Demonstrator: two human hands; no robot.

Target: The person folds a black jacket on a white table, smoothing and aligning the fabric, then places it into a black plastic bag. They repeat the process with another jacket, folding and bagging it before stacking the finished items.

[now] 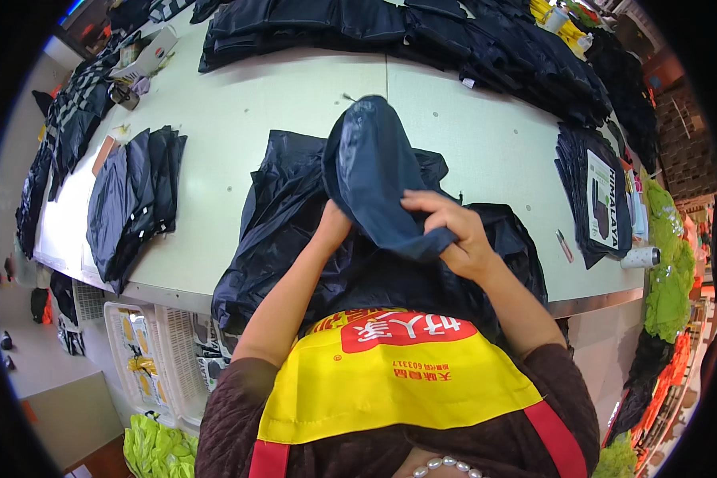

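A dark navy garment piece (373,163) of thin shiny fabric stands up in front of me over a heap of the same dark fabric (295,231) on the pale table (239,103). My left hand (332,219) is pushed up inside the raised piece, mostly hidden by it. My right hand (456,233) pinches the piece's lower edge from outside and grips it. A yellow and red apron (390,374) covers my front below the hands.
A folded stack of dark garments (131,203) lies at the left. More dark stacks (422,32) line the far edge, and a stack with a printed card (601,195) sits at the right. White crates (147,358) stand under the table's left.
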